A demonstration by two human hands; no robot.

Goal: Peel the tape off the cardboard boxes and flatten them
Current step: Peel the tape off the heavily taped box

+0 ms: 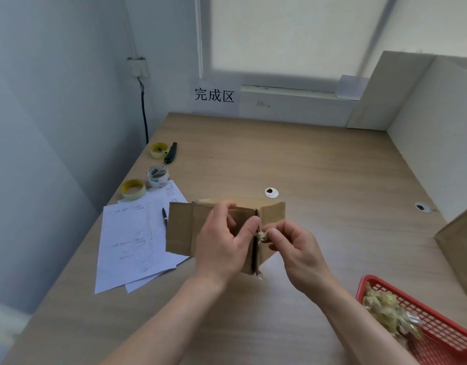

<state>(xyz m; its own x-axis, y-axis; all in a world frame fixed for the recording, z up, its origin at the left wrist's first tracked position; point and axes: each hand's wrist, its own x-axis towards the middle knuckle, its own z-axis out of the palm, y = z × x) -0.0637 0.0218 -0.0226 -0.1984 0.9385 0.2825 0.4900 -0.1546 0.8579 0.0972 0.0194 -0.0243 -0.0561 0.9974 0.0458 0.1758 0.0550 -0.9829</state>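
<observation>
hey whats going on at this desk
A person is stripping tape off a small cardboard box at a wooden desk. The left hand grips the box, whose flaps are open, while the right hand pinches a crumpled wad of tape at the box's edge. A red basket at the right holds a pile of peeled tape. Tape rolls, papers and a pen lie to the left. The box is not flattened yet.

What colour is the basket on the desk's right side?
Red, a mesh basket holding crumpled tape; the head view shows it.
</observation>
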